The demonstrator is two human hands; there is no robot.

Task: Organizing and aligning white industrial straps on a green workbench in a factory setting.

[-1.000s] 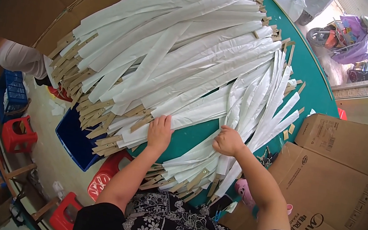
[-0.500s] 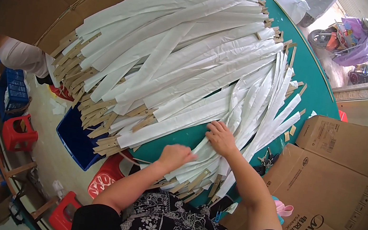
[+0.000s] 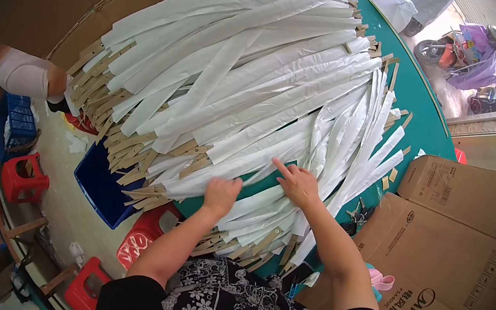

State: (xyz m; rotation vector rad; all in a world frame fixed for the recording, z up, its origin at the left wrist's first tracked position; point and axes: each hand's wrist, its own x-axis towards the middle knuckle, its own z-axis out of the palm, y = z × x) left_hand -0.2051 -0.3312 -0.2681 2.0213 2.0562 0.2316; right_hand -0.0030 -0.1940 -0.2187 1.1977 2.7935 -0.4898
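Hands: two, both bare, working low over a green surface (image 3: 420,111). Taking twelve as straight ahead of the worker and the hands as the dial's centre.

Left hand (image 3: 221,196): fingers curling in narrow, pinching one white strip (image 3: 257,177), slightly blurred. The strip is running from its fingertips toward two o'clock, toward the other hand.

Right hand (image 3: 298,187): index finger pointing out toward eleven, the rest bending loosely. I cannot tell whether it is gripping anything.

I am counting two masses of strips, single strips too many to number. The large heap (image 3: 226,87) is lying from ten to twelve, brown end tabs (image 3: 92,94) sticking out of it. The smaller bundle (image 3: 353,146) is fanning from one o'clock down to six, passing beside and beneath the right hand.

Two loose tan squares (image 3: 393,175) are lying near two.

Around: one blue bin (image 3: 97,196) is standing near nine; two red stools (image 3: 14,179) between seven and nine; one big cardboard carton (image 3: 441,244) is leaning at three. One co-worker (image 3: 24,74) is showing, partly, between nine and ten.
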